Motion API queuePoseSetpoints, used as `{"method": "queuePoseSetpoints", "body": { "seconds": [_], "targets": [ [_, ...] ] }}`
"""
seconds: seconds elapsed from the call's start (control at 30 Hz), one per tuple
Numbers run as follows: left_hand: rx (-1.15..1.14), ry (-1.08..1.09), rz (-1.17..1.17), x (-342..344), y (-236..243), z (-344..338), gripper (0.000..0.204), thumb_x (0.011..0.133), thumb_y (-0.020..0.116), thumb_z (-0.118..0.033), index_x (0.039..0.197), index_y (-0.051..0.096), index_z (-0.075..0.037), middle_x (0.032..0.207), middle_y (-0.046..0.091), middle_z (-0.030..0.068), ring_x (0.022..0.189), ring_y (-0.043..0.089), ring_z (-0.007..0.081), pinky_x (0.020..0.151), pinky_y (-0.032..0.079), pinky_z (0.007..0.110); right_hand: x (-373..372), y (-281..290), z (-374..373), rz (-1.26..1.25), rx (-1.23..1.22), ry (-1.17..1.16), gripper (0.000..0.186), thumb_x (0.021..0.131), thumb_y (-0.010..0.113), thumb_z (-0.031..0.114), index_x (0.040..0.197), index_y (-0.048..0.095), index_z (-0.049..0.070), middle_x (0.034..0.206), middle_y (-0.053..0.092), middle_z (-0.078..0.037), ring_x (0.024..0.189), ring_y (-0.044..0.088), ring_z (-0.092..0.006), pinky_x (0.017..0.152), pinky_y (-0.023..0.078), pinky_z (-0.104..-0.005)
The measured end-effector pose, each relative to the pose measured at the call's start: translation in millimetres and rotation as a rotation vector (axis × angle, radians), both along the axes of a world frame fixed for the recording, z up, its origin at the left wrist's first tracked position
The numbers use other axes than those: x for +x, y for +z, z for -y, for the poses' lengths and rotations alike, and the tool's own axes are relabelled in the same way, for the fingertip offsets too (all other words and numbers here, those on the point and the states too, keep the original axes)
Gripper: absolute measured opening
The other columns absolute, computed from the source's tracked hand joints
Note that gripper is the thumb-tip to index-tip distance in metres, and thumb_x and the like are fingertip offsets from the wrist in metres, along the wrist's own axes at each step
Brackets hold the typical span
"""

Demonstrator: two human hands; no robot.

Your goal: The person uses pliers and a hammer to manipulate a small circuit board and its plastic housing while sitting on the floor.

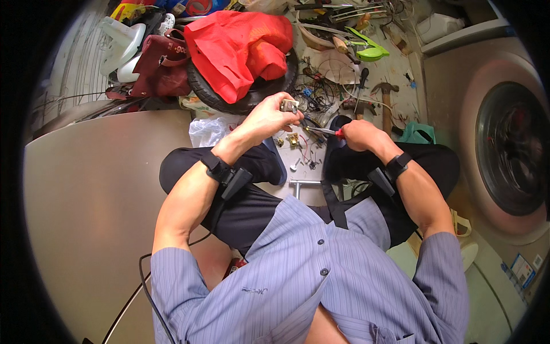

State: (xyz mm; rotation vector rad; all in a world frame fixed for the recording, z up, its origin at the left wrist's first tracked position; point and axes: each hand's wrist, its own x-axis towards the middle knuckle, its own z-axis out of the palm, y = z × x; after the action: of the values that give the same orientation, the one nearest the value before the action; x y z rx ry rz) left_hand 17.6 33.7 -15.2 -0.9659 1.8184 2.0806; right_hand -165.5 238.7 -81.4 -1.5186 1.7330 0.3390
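- Head view looks down on a person seated over a cluttered floor, forearms reaching forward over dark trousers.
- Far left, a white plastic piece [121, 41] lies beside a maroon bag [163, 66].
- Next comes a red cloth [238, 49] heaped on a black tyre [220, 97], with a crumpled clear plastic bag [206, 131] below it.
- The left hand [269, 117] is raised, its fingers pinched shut around a small metal part [289, 105].
- Just right of that, the right hand [358, 136] is closed around a red-handled screwdriver [323, 131], the shaft pointing left toward the part; the two hands sit near each other, not touching.
- Small metal bits [292, 140] lie on the floor between the knees.
- Further right, a hammer [386, 100] rests among tangled wires.
- Far right stands a washing machine [504, 149], drum door facing in.
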Motion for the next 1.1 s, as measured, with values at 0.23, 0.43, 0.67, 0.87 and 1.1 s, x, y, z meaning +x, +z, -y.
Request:
{"method": "queuePoseSetpoints", "body": {
  "seconds": [0.23, 0.43, 0.67, 0.87, 1.1],
  "targets": [
    [0.0, -0.08, 0.063, 1, -24, 1, 0.022, 0.091, 0.065, -0.001, 0.111, 0.056, -0.003, 0.115, 0.069, 0.0082, 0.093, 0.062, 0.0104, 0.082, 0.052, 0.027, 1, 40, 9, 0.119, -0.055, -0.131, 0.019, 0.078, 0.058, 0.006, 0.089, 0.07, -0.003, 0.091, 0.071, -0.026, 0.091, 0.069, -0.0421, 0.076, 0.055, -0.0465],
    [0.047, -0.159, 0.02, -2, -30, -13, 0.022, 0.083, 0.07, 0.0, 0.102, 0.059, 0.002, 0.085, 0.066, 0.006, 0.075, 0.066, 0.0146, 0.07, 0.057, 0.03, 0, 46, -2, 0.225, -0.012, -0.155, 0.019, 0.075, 0.058, 0.005, 0.088, 0.069, -0.002, 0.086, 0.07, -0.026, 0.086, 0.07, -0.0413, 0.072, 0.054, -0.0469],
    [-0.012, -0.163, 0.055, -9, -20, -20, 0.021, 0.086, 0.072, -0.002, 0.103, 0.058, -0.001, 0.09, 0.067, 0.0066, 0.081, 0.068, 0.0156, 0.068, 0.061, 0.031, -17, 69, -23, 0.241, 0.103, -0.292, 0.014, 0.083, 0.061, 0.013, 0.089, 0.067, 0.002, 0.08, 0.069, -0.019, 0.077, 0.069, -0.0332, 0.065, 0.053, -0.0424],
    [0.216, -0.1, 0.073, -6, -5, -34, 0.038, 0.09, 0.073, -0.005, 0.12, 0.05, 0.0, 0.1, 0.07, 0.0153, 0.082, 0.071, 0.0221, 0.065, 0.061, 0.035, -20, 119, -40, 0.641, 0.011, -0.578, 0.015, 0.09, 0.061, 0.01, 0.103, 0.063, 0.001, 0.085, 0.069, -0.009, 0.074, 0.067, -0.0172, 0.061, 0.057, -0.0336],
    [0.435, 0.091, -0.253, -4, 30, -57, 0.048, 0.092, 0.062, 0.003, 0.136, 0.044, -0.002, 0.12, 0.063, 0.0219, 0.102, 0.069, 0.0288, 0.082, 0.06, 0.039, -1, 134, -52, 0.95, -0.295, -0.838, 0.021, 0.101, 0.056, 0.019, 0.113, 0.062, 0.002, 0.094, 0.07, -0.007, 0.075, 0.068, -0.016, 0.058, 0.055, -0.0266]
  ]
}}
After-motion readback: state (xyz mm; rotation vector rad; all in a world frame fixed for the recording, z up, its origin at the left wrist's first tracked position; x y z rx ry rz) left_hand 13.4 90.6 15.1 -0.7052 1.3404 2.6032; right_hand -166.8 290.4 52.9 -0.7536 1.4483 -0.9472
